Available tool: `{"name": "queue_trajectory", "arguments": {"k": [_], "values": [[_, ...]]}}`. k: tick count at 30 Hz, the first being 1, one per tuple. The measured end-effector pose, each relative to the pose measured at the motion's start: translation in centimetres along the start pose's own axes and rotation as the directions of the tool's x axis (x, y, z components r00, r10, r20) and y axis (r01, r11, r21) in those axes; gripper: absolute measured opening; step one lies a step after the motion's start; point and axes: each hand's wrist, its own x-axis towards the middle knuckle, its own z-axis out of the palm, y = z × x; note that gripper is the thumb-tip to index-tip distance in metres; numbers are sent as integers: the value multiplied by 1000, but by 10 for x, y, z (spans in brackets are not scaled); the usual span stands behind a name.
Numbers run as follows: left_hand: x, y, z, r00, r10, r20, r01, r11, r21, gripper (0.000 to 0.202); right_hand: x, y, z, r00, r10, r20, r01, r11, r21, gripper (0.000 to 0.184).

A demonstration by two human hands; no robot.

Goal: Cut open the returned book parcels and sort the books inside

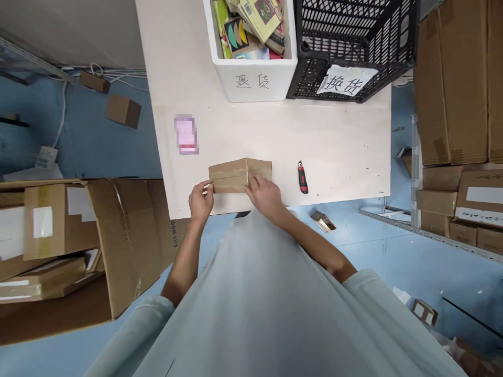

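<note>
Cardboard package (228,173): laid on the white table (338,136), close to its near edge; brown and oblong, with a dark seam along its length and a glossy strip, seemingly tape, across its middle.
Left hand (201,200): at the table's near edge; the package's near left corner is gripped between thumb and fingers.
Right hand (264,195): over the table's near edge, fingers bent, tips at the glossy strip; whether anything is pinched cannot be told.
Progress: the package has been put in place and is being handled; no contents are exposed, so the work on it is judged unfinished. Whether the seam has been cut cannot be told.
Utility knife (302,178): left lying on the table's near right part, slim, black and red, held by neither hand.
Pink item (186,135): on the table's left part, rectangular, blurred by pixels.
White bin (257,78): at the table's far side, smooth-walled, hand-lettered, filled with colourful printed packets (259,18).
Black crate (310,78): at the table's far right, plastic lattice, with a paper sign (346,81) attached.
Large carton (129,235): beside the table's left edge, corrugated, open, loaded with taped boxes (47,222).
</note>
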Motion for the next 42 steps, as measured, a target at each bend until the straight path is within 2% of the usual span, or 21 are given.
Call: {"name": "queue_trajectory", "arguments": {"k": [2, 5, 8, 10, 11, 14, 17, 19, 22, 24, 27, 32, 35, 39, 42], "values": [[3, 5, 1, 1000, -26, 2, 26, 1000, -9, 36, 2, 11, 0, 998, 40, -46, -39, 999, 22, 59], [4, 21, 11, 996, -80, 27, 81, 996, -42, 22, 5, 45, -7, 974, 211, -82, -205, 976, 75, 60], [-1, 37, 28, 988, -132, 74, 140, 983, -116, 21, 4, 88, -17, 906, 423, -21, -416, 898, 145, 59], [-7, 42, 37, 983, -153, 105, 167, 976, -140, 26, -4, 109, -20, 868, 495, 41, -493, 848, 194, 60], [-11, 42, 40, 980, -161, 120, 177, 974, -140, 26, -11, 116, -21, 863, 501, 57, -501, 838, 215, 61], [-30, 34, 40, 965, -185, 187, 212, 968, -137, 28, -43, 123, -15, 875, 479, 65, -475, 828, 298, 57], [-54, 20, 37, 948, -201, 248, 244, 957, -159, 35, -76, 119, -5, 846, 527, 81, -517, 773, 368, 50], [-68, 14, 38, 956, -179, 234, 221, 960, -169, 37, -91, 116, 0, 826, 555, 93, -543, 742, 394, 49], [-80, 11, 42, 977, -113, 179, 149, 968, -202, 35, -95, 112, 5, 840, 539, 65, -508, 739, 442, 52], [-77, 14, 47, 985, -86, 152, 123, 958, -257, 33, -86, 110, 6, 853, 521, 29, -469, 741, 481, 55], [-60, 26, 54, 987, -90, 131, 128, 940, -317, 31, -62, 111, 6, 853, 521, -4, -445, 732, 516, 61], [-25, 50, 56, 996, -79, 51, 90, 955, -283, 27, -26, 122, -1, 856, 513, -59, -437, 781, 446, 68], [-14, 58, 57, 998, -52, 38, 60, 959, -275, 27, -21, 135, -5, 865, 499, -54, -437, 801, 408, 69], [-10, 56, 64, 993, -83, 89, 105, 955, -279, 24, -24, 162, -2, 867, 498, -3, -441, 771, 459, 68], [-11, 50, 66, 992, -63, 111, 95, 943, -318, 32, -27, 191, 3, 819, 573, -34, -518, 763, 388, 58]]}}
